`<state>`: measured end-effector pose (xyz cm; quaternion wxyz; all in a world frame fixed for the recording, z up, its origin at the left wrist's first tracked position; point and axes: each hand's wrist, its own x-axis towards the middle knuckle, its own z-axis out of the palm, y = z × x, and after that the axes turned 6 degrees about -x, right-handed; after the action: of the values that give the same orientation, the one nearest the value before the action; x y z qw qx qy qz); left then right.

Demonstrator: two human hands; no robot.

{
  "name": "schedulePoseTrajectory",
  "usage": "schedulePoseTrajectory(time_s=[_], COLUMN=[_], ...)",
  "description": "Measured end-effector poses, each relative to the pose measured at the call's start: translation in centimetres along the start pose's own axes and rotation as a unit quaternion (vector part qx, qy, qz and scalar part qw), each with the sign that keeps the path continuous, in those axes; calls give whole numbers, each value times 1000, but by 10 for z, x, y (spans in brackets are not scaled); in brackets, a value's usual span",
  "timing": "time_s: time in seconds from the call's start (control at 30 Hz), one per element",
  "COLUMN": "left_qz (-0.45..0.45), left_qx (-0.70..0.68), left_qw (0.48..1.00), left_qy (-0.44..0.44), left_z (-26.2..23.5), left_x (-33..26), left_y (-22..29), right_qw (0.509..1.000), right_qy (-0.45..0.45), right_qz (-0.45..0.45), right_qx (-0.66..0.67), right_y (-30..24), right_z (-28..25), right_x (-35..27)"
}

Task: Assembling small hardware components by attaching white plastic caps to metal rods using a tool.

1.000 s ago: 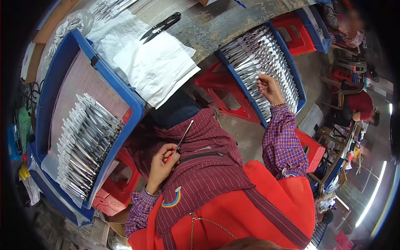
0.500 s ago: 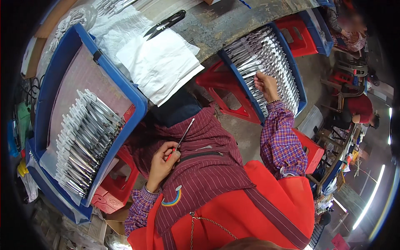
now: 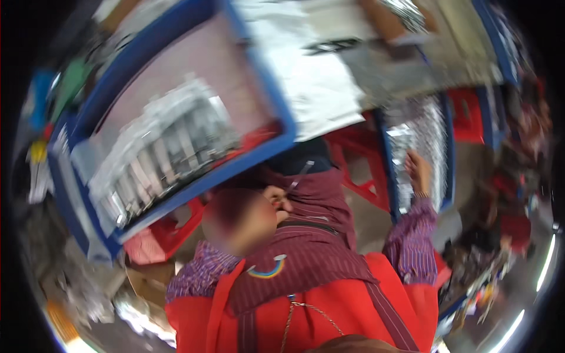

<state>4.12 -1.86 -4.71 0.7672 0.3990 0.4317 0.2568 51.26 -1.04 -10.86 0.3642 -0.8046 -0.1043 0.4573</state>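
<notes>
My left hand (image 3: 276, 203) is closed low over the lap, wrapped round the handle of a small screwdriver (image 3: 301, 172). Its thin metal shaft points up and away, smeared by motion. On the right, my right hand (image 3: 418, 172) reaches over a blue tray (image 3: 448, 147) packed with slender silver metal pieces (image 3: 432, 126). The fingers are bent together at the pieces; blur hides what is between them. A larger blue tray (image 3: 281, 112) stands at the left, holding a fanned row of similar silver pieces (image 3: 170, 138).
White sheets (image 3: 321, 88) lie on the worn bench (image 3: 406, 70), with black thread snips (image 3: 332, 46) on top. A carton (image 3: 400, 20) with silver pieces stands farther back. Red stools (image 3: 362, 159) are beside and beneath the trays. A striped apron (image 3: 318, 200) covers my lap.
The whole view has swung left and blurred, so trays and hands appear shifted right. My left hand still holds the screwdriver; my right hand stays at the right tray.
</notes>
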Motion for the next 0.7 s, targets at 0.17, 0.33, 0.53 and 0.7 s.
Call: schedulePoseTrajectory(time_s=[0.17, 0.33, 0.53, 0.7], left_qz=[36, 33, 62, 43], left_qx=[-15, 0, 5, -51], left_qw=[999, 999, 998, 997], left_qy=[-25, -17, -6, -32], left_z=[0, -6, -16, -23], left_x=[1, -8, -16, -23], left_y=[-2, 7, -3, 6], right_qw=[994, 945, 743, 509], right_qy=[-16, -69, -228, -278], right_qz=[-104, -293, -572, -746], right_qx=[-20, -128, -262, -326], right_y=[-46, -138, -213, -237], right_z=[3, 89, 210, 311], right_x=[-39, -126, -218, -255])
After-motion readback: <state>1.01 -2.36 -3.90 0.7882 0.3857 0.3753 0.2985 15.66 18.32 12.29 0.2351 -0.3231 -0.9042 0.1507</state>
